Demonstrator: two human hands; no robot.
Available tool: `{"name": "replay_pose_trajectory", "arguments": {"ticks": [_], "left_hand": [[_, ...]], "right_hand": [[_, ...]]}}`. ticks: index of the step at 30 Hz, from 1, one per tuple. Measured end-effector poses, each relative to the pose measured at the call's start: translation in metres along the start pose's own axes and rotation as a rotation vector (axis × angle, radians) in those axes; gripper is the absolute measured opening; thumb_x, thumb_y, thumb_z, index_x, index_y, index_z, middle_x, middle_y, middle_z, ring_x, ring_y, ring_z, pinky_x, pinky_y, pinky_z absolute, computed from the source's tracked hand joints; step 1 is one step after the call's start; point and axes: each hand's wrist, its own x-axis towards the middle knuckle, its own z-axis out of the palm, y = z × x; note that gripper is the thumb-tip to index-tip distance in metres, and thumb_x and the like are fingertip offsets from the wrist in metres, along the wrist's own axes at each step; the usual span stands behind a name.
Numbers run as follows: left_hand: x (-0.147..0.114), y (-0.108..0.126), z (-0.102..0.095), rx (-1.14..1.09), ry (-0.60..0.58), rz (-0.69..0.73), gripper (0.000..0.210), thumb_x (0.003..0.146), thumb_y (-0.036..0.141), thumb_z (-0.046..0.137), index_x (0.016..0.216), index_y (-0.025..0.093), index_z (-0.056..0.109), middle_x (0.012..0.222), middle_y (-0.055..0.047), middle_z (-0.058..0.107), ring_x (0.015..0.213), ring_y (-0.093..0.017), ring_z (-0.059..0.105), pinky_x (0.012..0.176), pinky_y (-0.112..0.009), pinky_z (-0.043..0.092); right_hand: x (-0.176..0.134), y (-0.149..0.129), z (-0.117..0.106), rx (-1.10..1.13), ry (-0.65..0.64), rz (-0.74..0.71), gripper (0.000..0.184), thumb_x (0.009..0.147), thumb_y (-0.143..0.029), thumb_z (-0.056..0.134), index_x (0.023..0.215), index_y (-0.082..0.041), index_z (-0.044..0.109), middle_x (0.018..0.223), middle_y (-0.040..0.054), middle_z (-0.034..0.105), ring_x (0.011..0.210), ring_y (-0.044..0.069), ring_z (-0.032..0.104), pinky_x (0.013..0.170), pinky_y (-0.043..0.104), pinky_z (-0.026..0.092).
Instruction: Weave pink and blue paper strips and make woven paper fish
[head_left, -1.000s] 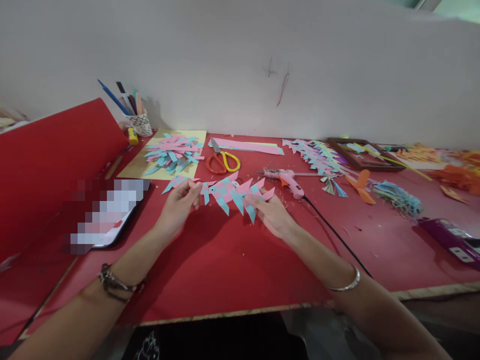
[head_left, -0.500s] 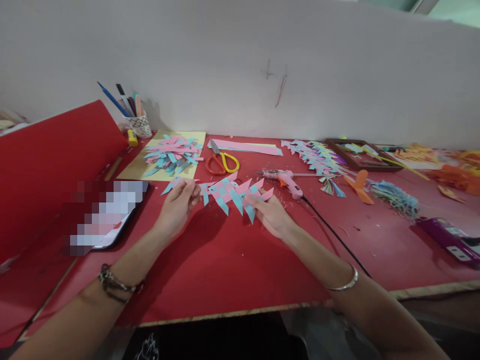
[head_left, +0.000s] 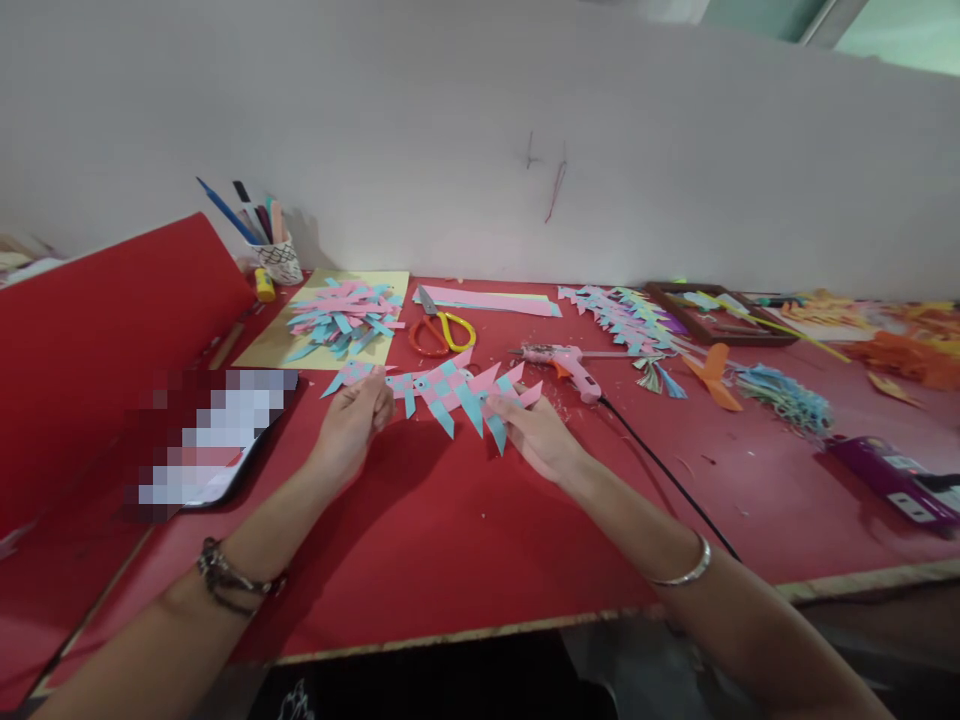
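Note:
Between my hands a chain of woven pink and blue paper fish (head_left: 448, 388) is held up just above the red table (head_left: 420, 560). My left hand (head_left: 354, 420) is closed on the chain near its left end, and a pink and blue piece shows beyond the fingers. My right hand (head_left: 541, 428) pinches the fish at the right end, thumb on top. Behind the chain lie scissors (head_left: 442, 328) with one red and one yellow handle. A pink glue gun (head_left: 566, 365) rests beyond my right hand, its black cord running toward the front edge.
Paper strips (head_left: 345, 318) are heaped on a yellow sheet (head_left: 319, 362) at back left, near a pen cup (head_left: 277, 260). A phone (head_left: 232, 440) lies left. To the right are finished paper fish (head_left: 622, 315), a brown tray (head_left: 757, 335), tassels (head_left: 784, 398) and a purple power strip (head_left: 892, 480).
Both hands keep their hold on the fish chain, which has barely moved. The whole view has shifted slightly, with the tabletop things a little lower in the picture.

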Motion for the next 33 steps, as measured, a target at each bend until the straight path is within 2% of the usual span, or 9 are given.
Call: {"name": "replay_pose_trajectory", "arguments": {"ticks": [7,11,15,18,21,23,26,29,33], "left_hand": [[-0.001,-0.007,-0.002,0.193,-0.130,-0.008,0.017,0.062,0.029,0.059,0.056,0.018,0.046,0.044,0.009,0.039,0.041,-0.005,0.032,0.043,-0.018,0.027],[-0.001,-0.003,-0.001,0.296,-0.166,0.027,0.022,0.060,0.034,0.058,0.050,0.018,0.049,0.044,0.007,0.042,0.040,-0.005,0.033,0.043,-0.019,0.027],[-0.002,0.000,0.003,0.332,-0.193,-0.008,0.031,0.062,0.044,0.053,0.047,0.018,0.051,0.044,0.004,0.047,0.040,-0.006,0.035,0.043,-0.021,0.030],[-0.004,0.001,0.005,0.400,-0.199,-0.067,0.040,0.067,0.052,0.046,0.043,0.019,0.050,0.035,0.004,0.041,0.036,-0.008,0.035,0.042,-0.022,0.031],[-0.007,0.001,0.007,0.456,-0.228,-0.052,0.050,0.072,0.057,0.035,0.041,0.020,0.048,0.034,0.003,0.039,0.037,-0.011,0.039,0.046,-0.025,0.036],[-0.009,0.001,0.009,0.423,-0.232,-0.017,0.048,0.070,0.060,0.037,0.047,0.020,0.051,0.043,0.001,0.050,0.047,-0.014,0.048,0.055,-0.027,0.042],[-0.013,0.000,0.014,0.432,-0.216,-0.008,0.037,0.059,0.057,0.053,0.057,0.020,0.054,0.056,-0.001,0.059,0.062,-0.018,0.055,0.064,-0.030,0.045],[-0.018,0.001,0.018,0.505,-0.224,-0.029,0.031,0.054,0.050,0.058,0.052,0.020,0.051,0.051,0.001,0.055,0.052,-0.014,0.050,0.056,-0.027,0.043],[-0.020,0.003,0.019,0.476,-0.206,0.049,0.030,0.059,0.047,0.053,0.048,0.020,0.047,0.044,0.004,0.048,0.044,-0.010,0.042,0.048,-0.023,0.038]], "right_hand": [[-0.003,0.000,0.004,0.035,-0.027,0.010,0.028,0.046,-0.035,0.078,0.063,-0.020,0.061,0.057,-0.0064,0.061,0.056,0.007,0.054,0.060,0.022,0.043],[-0.003,-0.001,0.004,0.050,-0.044,0.002,0.025,0.048,-0.034,0.076,0.063,-0.021,0.060,0.056,-0.0070,0.058,0.053,0.007,0.052,0.060,0.024,0.043],[-0.002,-0.004,0.004,0.108,-0.007,0.011,0.027,0.043,-0.032,0.078,0.059,-0.021,0.059,0.055,-0.0072,0.058,0.052,0.007,0.050,0.057,0.022,0.042],[-0.002,-0.006,0.005,0.119,0.037,0.019,0.030,0.039,-0.033,0.079,0.058,-0.021,0.059,0.056,-0.0066,0.059,0.052,0.007,0.050,0.056,0.021,0.042],[-0.001,-0.004,0.005,0.080,0.038,0.015,0.031,0.039,-0.033,0.080,0.058,-0.021,0.059,0.057,-0.0057,0.060,0.054,0.008,0.052,0.057,0.023,0.042],[-0.002,0.001,0.005,0.030,0.020,0.010,0.029,0.042,-0.034,0.079,0.060,-0.020,0.060,0.057,-0.0048,0.060,0.056,0.010,0.053,0.061,0.025,0.042],[-0.004,0.009,0.006,-0.032,-0.011,-0.007,0.027,0.049,-0.036,0.076,0.064,-0.019,0.061,0.060,-0.0035,0.061,0.060,0.011,0.055,0.067,0.027,0.042],[-0.007,0.013,0.007,-0.056,-0.034,-0.019,0.028,0.052,-0.039,0.074,0.068,-0.019,0.063,0.064,-0.0026,0.063,0.064,0.011,0.056,0.070,0.028,0.042],[-0.007,0.013,0.008,-0.071,-0.064,0.022,0.030,0.050,-0.038,0.075,0.071,-0.019,0.063,0.067,-0.0022,0.064,0.068,0.012,0.057,0.073,0.027,0.042]]}}
